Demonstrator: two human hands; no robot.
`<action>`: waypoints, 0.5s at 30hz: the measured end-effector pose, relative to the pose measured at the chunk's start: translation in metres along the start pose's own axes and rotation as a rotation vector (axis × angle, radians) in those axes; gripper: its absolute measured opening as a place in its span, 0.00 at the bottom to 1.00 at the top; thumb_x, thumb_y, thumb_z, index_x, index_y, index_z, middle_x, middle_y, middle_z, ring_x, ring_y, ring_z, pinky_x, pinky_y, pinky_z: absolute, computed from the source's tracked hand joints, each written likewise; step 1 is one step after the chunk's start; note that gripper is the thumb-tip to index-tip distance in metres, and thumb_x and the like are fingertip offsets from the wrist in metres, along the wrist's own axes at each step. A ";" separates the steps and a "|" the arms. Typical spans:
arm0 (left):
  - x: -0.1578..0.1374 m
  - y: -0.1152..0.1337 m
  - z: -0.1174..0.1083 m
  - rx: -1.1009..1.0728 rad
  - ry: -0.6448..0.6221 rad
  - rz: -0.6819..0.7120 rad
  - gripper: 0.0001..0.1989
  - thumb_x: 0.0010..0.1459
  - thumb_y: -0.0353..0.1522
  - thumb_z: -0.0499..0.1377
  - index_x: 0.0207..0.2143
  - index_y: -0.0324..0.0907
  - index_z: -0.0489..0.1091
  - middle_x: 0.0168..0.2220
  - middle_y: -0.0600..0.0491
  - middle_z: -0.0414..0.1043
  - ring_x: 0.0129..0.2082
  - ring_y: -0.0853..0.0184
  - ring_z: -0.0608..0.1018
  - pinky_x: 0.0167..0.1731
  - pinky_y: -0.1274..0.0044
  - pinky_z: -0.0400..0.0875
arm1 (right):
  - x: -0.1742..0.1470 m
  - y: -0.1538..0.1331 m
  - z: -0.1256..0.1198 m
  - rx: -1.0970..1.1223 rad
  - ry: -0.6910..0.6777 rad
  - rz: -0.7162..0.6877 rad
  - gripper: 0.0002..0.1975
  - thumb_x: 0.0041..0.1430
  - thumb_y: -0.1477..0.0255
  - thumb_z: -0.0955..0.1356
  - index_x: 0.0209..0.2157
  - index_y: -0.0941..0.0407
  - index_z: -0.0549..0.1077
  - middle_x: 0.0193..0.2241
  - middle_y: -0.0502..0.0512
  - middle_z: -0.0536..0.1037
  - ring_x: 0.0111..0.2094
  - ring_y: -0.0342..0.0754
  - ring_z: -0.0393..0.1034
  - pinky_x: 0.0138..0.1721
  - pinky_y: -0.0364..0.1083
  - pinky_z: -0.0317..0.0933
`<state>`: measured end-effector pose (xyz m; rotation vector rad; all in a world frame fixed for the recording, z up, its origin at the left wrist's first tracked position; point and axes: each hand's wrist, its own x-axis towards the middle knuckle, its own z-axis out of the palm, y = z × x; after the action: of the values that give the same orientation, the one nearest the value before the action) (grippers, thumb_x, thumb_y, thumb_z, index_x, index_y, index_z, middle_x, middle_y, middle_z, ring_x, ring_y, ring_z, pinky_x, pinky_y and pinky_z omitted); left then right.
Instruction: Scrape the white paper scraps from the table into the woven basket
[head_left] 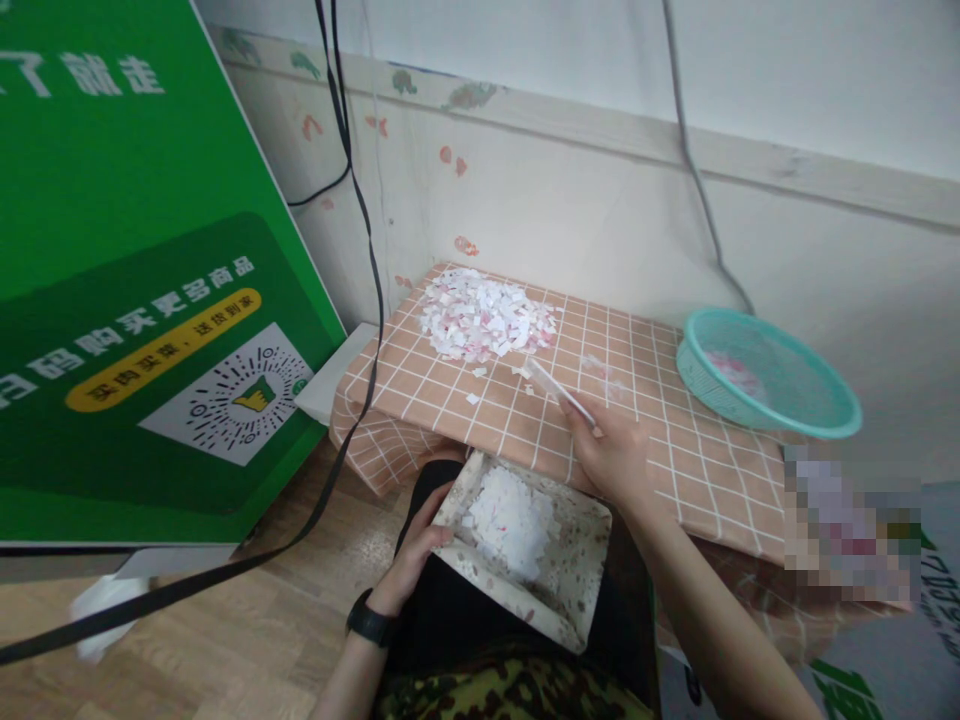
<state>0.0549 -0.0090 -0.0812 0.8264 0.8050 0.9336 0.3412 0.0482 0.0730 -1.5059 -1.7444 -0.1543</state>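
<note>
Paper scraps point(484, 318), heaped beyond right grip point(613, 452) clamped on pale strip point(553, 384), left grip point(418, 545) clasping tray point(510, 598)

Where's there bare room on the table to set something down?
Between the right hand and the turquoise basket, the checked tablecloth looks bare to its front edge. A smaller bare patch lies at the front left corner, left of the stray scraps. The paper pile crowds the back left.
</note>
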 end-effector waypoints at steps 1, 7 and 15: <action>0.000 0.000 0.000 -0.001 -0.003 0.004 0.33 0.49 0.35 0.61 0.60 0.43 0.67 0.59 0.47 0.74 0.62 0.43 0.68 0.59 0.60 0.60 | 0.006 0.004 -0.001 0.028 0.014 0.069 0.13 0.66 0.66 0.66 0.46 0.53 0.80 0.39 0.56 0.84 0.35 0.52 0.80 0.35 0.47 0.73; 0.000 -0.002 -0.001 -0.006 -0.001 -0.012 0.32 0.50 0.34 0.61 0.60 0.44 0.67 0.58 0.48 0.74 0.62 0.44 0.68 0.59 0.60 0.59 | 0.048 0.038 0.009 0.226 -0.167 0.120 0.14 0.64 0.62 0.67 0.44 0.51 0.82 0.41 0.55 0.84 0.40 0.55 0.79 0.42 0.52 0.71; 0.000 0.002 0.002 0.006 0.011 0.002 0.33 0.49 0.35 0.61 0.60 0.43 0.68 0.58 0.47 0.74 0.61 0.43 0.68 0.59 0.60 0.61 | 0.040 0.043 -0.020 0.336 -0.389 0.113 0.13 0.62 0.62 0.68 0.41 0.51 0.83 0.40 0.55 0.84 0.40 0.54 0.80 0.43 0.52 0.73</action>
<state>0.0554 -0.0085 -0.0785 0.8278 0.8164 0.9384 0.3905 0.0802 0.0947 -1.4415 -1.8602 0.4982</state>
